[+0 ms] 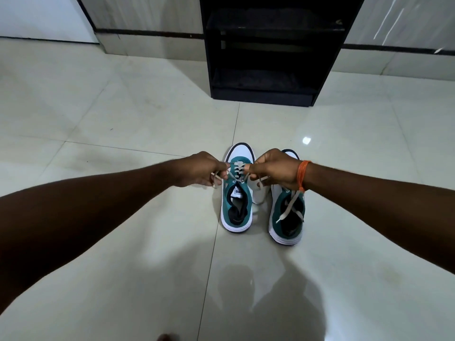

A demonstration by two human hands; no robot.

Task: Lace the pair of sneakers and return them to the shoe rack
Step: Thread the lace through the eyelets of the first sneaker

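Observation:
Two teal-and-white sneakers stand side by side on the tiled floor, toes pointing away from me. The left sneaker (236, 207) has a grey lace (237, 171) threaded through its eyelets. My left hand (197, 171) pinches one end of that lace on the left. On the right, my right hand (275, 168), with an orange thread at the wrist, pinches the other end. The right sneaker (288, 215) lies partly under my right wrist, with loose grey lace ends (289, 207) draped over its opening.
A black shoe rack (268, 49) with dark open shelves stands against the wall straight ahead, beyond the sneakers. Glossy pale floor tiles (123, 119) spread all around. A grey wall panel with a dark skirting strip (147, 33) runs behind.

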